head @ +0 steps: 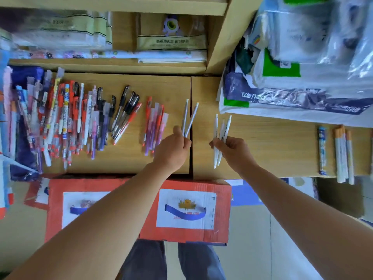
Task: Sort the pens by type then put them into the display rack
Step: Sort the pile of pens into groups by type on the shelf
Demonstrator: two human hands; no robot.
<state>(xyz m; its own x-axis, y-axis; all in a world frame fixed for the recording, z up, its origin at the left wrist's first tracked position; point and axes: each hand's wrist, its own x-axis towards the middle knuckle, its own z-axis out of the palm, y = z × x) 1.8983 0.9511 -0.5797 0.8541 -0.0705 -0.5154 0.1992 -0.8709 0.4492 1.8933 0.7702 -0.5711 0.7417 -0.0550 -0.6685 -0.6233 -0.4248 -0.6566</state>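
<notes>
Pens: light, stiff, slippery; hold mid-barrel. L hand (173, 150) pinches 2 grey pens (188, 118); R hand (235, 150) grips 3 white pens (222, 134).

left hand (173, 150) hides the lower ends of two grey pens (188, 118); pen pile (60, 122) labels too blurry.

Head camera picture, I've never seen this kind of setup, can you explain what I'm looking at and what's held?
No machine here: a person wears one wide-angle camera on the head, looking down at their own bare arms. The left hand holds two grey pens; the right hand holds three white pens. On the wooden surface lie a mixed pile of pens at left, a smaller red and purple group near the left hand, and some orange-topped pens at far right. A red cardboard box sits nearer the person.
</notes>
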